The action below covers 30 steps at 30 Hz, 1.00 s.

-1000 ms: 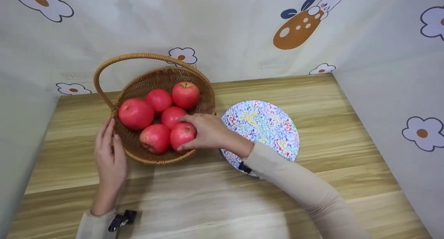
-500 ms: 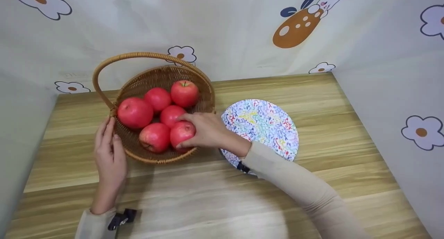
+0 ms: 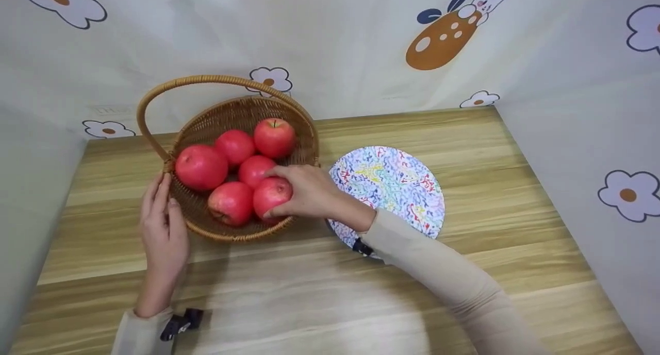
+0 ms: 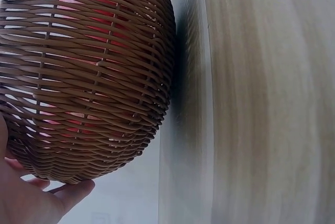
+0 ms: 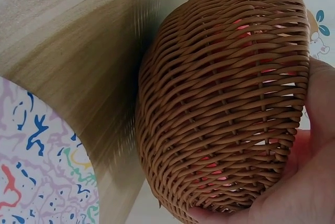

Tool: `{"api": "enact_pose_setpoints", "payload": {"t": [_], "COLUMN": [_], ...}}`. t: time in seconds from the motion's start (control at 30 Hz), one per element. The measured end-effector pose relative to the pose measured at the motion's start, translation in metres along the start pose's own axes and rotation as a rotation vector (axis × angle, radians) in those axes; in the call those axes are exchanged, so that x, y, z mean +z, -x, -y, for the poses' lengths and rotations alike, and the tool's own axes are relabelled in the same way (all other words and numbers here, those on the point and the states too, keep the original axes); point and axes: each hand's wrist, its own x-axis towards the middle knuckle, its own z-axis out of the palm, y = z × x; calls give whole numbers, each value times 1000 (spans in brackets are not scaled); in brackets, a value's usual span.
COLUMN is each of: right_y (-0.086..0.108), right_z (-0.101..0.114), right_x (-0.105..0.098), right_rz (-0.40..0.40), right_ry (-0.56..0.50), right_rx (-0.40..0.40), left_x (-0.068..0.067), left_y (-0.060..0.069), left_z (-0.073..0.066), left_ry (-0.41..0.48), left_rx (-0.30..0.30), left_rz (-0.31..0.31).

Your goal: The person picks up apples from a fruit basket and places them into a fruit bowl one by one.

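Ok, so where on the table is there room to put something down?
Bare table lies right of the disc, and in front of the basket, between the left hand and right sleeve. The basket is crowded: apples sit close together, the right hand gripping one.

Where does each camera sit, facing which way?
Head: worn on the head, facing forward and down at basket, apples and patterned disc; shows left grip, right grip, sleeves.
Left wrist: worn there, facing the basket's outside; part of left grip shows.
Right wrist: worn there, facing basket and disc; part of right grip shows.
Shared: head and right wrist both show the disc.
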Motion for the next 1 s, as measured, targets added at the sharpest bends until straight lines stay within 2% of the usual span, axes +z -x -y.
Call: {"api": "enact_pose_setpoints", "payload": {"t": [0.2,0.4,0.67,1.0], "right_y": [0,0,4,9], "right_z": [-3,-4,-2,2], "right_x": [0,0,0,-8], "right_rz": [-24,-42,-82,-121], "right_ry": [-30,-42,-67,-99], "right_rx": [-43,-48,-63,-58], "left_x": [1,0,-2,-2], "left_y": [-1,-1,-1,-1], "left_z": [0,0,2,4], "left_ry": [-14,-20,-17,-5], "left_rx": [22,9,22,-11], "left_rz": [-14,1,-2,10]}}
